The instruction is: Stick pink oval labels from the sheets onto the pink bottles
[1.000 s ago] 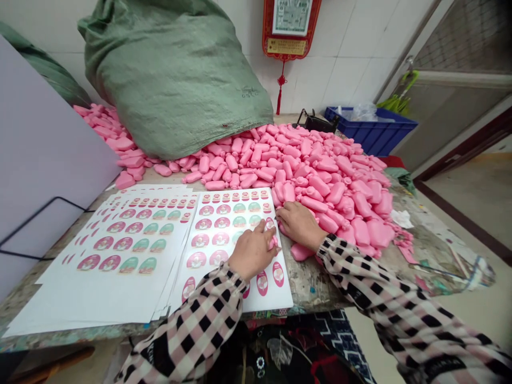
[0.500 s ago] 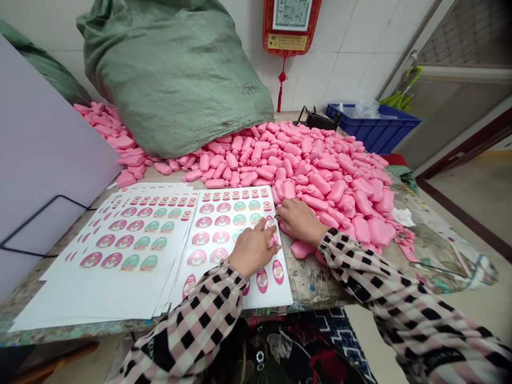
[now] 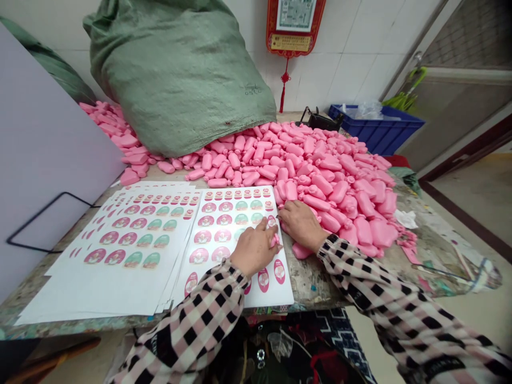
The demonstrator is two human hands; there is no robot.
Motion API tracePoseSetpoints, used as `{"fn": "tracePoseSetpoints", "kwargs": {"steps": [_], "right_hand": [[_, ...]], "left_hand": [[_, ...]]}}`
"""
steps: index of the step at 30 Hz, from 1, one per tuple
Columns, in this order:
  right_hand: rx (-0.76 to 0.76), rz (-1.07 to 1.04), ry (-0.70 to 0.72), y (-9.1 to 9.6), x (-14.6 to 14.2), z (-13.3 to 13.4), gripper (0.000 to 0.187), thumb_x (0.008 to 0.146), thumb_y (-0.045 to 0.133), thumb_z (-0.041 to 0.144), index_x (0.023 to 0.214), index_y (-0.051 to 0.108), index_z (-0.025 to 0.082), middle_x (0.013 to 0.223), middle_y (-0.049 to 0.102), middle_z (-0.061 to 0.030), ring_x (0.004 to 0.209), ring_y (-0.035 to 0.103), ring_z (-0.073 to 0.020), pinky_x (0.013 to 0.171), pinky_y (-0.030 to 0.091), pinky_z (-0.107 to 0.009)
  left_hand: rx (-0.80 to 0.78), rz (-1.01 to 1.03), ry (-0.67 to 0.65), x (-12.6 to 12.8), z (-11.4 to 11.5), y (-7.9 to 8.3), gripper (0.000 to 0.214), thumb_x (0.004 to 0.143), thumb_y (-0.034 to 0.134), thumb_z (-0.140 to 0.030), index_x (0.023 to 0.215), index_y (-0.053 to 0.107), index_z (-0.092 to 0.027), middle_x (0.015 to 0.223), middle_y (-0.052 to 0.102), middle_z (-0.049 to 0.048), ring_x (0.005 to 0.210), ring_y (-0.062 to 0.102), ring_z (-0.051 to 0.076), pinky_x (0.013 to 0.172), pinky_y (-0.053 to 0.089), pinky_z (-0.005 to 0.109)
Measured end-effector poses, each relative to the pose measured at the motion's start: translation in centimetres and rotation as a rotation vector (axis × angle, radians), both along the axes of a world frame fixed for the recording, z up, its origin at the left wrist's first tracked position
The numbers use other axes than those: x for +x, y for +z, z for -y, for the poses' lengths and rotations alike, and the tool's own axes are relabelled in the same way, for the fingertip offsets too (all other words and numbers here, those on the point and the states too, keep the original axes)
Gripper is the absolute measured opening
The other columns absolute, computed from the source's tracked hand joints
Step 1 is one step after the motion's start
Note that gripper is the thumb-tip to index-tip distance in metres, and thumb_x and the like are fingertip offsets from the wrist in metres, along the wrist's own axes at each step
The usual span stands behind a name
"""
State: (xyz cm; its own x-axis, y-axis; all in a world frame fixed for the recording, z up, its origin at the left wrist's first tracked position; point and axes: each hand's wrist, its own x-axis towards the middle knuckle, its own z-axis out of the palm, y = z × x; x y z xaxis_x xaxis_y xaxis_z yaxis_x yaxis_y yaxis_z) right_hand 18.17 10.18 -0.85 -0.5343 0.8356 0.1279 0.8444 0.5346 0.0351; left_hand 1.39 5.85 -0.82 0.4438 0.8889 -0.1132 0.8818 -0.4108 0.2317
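My left hand [image 3: 255, 246] lies over the right side of a white sheet of stickers [image 3: 208, 285], fingers bent. Between its thumb and fingers shows a small pink bottle [image 3: 274, 240], mostly covered by the hand. Close on the right, my right hand [image 3: 301, 223] reaches in with fingertips curled down at the sheet's edge, beside an oval pink sticker [image 3: 272, 221]. Whatever those fingertips pinch is hidden. Printed pink ovals, pink and green domes and small red-and-cream labels fill the sheet. Small pink bottles [image 3: 316, 178] lie heaped just beyond both hands.
More sticker sheets [image 3: 120, 288] overlap on the left. A large green sack [image 3: 180, 80] leans over the bottle heap. At the back right stands a blue crate [image 3: 372, 133]. A grey panel [image 3: 48, 160] with a black wire stand [image 3: 36, 218] borders the left.
The whole view has shifted slightly to the right and both hands keep nearly the same place on the sheet. Nothing has visibly been let go or picked up.
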Motion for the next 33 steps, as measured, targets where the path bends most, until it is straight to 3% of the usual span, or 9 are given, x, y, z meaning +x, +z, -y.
{"fn": "tracePoseSetpoints", "kwargs": {"steps": [19,33], "right_hand": [[-0.013,-0.068,0.088,-0.2,0.7,-0.4,0.018,0.084,0.050,0.022,0.090,0.066,0.015,0.093,0.059,-0.0089,0.090,0.047,-0.0198,0.082,0.033,-0.031],[-0.014,-0.044,-0.055,-0.5,-0.2,0.9,0.024,0.088,0.043,0.020,0.100,0.062,0.013,0.096,0.059,-0.0113,0.089,0.048,-0.0220,0.080,0.034,-0.033]], "left_hand": [[0.009,-0.002,0.005,-0.1,0.0,-0.2,0.050,0.083,0.043,-0.049,0.129,0.042,-0.029,0.143,0.035,0.0065,0.106,0.055,0.026,0.090,0.041,0.039],[-0.021,-0.009,0.002,0.0,0.0,0.4,0.054,0.081,0.044,-0.052,0.131,0.040,-0.032,0.144,0.031,0.0065,0.104,0.057,0.027,0.088,0.041,0.039]]}}
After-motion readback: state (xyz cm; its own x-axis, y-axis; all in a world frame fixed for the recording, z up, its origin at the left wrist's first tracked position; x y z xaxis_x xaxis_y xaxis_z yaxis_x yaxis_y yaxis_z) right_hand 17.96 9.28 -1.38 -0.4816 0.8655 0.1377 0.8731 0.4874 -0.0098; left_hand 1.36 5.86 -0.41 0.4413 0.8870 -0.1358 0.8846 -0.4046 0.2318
